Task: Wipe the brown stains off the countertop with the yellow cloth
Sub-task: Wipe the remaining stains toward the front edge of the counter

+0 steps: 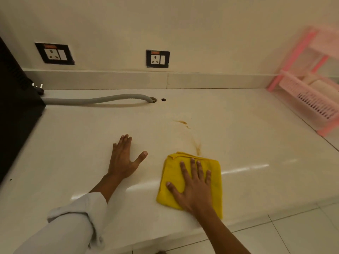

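Rolled white sleeve [73,215] on the left arm sits nearest the camera, at the near left. Left hand [124,160] lies open and flat on the table [256,143], fingers spread, gripping nothing. Right hand [194,186] is also open, palm pressed flat onto the folded yellow cloth [215,180], which lies on the table near its front edge, right of centre.

Key relation: the brown stains [197,143] begin touching the far edge of the cloth and run away from it toward the far left, ending in a darker patch [183,122]. The streak's long axis runs near-to-far, slightly leftward. The right hand is nearer; a push away from the body should cover it.

Surface: glossy pale stone. Far side: grey hose [95,99] entering a hole, two wall sockets, pink rack [308,96] at far right, black appliance [16,99] at left.
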